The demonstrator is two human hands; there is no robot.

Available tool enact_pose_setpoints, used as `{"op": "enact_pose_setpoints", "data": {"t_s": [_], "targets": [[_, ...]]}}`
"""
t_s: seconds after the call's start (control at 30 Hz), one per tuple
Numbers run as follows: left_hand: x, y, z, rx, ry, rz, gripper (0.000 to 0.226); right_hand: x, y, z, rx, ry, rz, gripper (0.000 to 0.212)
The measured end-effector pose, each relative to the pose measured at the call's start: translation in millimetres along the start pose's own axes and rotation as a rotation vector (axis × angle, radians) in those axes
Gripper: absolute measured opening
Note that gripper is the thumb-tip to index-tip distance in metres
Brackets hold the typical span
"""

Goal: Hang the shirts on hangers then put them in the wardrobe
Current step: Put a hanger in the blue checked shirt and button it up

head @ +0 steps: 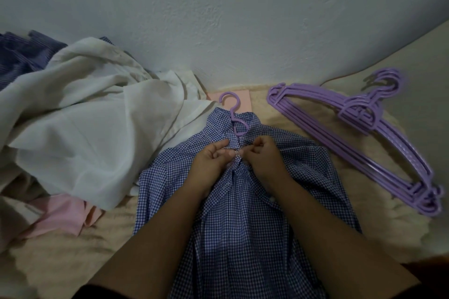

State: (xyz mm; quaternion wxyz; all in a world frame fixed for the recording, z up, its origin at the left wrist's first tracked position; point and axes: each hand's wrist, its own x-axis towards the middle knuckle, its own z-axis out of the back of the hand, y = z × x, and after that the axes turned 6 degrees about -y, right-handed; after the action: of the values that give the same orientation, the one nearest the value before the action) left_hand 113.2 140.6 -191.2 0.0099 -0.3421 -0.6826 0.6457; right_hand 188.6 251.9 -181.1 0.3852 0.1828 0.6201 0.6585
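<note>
Both hands meet at the front placket of a blue checked shirt (243, 201), just below its collar. The left hand (213, 160) has its fingers curled inward, thumb and fingertips pinching the left edge of the shirt's opening. The right hand (262, 155) is curled tighter, its fingers bunched around the right edge of the same opening, close to the left hand so that the two nearly touch. Whether a button lies between them cannot be made out; only a small pale glint shows at the spot.

The shirt lies flat on a cream fleece blanket (73, 250), collar toward the far wall, body running toward the near edge under both forearms. A purple hanger (232, 111) is already inside it: its hook and neck stick out of the collar, pointing far, just beyond the hands.

To the right, well apart from the hands, a stack of purple hangers (364, 143) lies on the blanket, running diagonally from far left to near right. To the left, a heap of white cloth (85, 116) touches the shirt's left shoulder. A pink garment (60, 213) peeks out beneath the heap's near side, and a blue striped garment (21, 56) lies at the far left against the wall (218, 19).
</note>
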Motion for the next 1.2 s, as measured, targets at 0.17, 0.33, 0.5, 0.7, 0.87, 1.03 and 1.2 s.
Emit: {"op": "enact_pose_setpoints", "data": {"t_s": [0.17, 0.33, 0.5, 0.7, 0.87, 1.03, 1.2], "targets": [[1, -5, -4, 0.002, -0.077, 0.016, 0.031, 0, 0, 5, -0.088, 0.06, 0.096, 0.035], [-13, -10, -1, 0.229, -0.151, -0.17, 0.034, -13, 0, 16, -0.118, 0.054, 0.132, 0.027], [-42, -1, 11, 0.562, -0.084, -0.33, 0.039, -45, -14, 29, -0.242, 0.021, 0.198, 0.028], [-59, 14, 16, 0.824, -0.046, -0.332, 0.062, -69, -32, 35, -0.408, 0.067, 0.182, 0.031], [-62, 12, 10, 0.775, -0.231, -0.377, 0.041, -75, -25, 37, -0.476, 0.036, 0.245, 0.024], [-62, 19, 4, 0.606, -0.199, -0.267, 0.046, -82, -24, 36, -0.53, 0.178, 0.181, 0.027], [-64, 33, 3, 0.649, -0.266, -0.233, 0.051, -72, -22, 27, -0.404, 0.037, 0.154, 0.022]]}}
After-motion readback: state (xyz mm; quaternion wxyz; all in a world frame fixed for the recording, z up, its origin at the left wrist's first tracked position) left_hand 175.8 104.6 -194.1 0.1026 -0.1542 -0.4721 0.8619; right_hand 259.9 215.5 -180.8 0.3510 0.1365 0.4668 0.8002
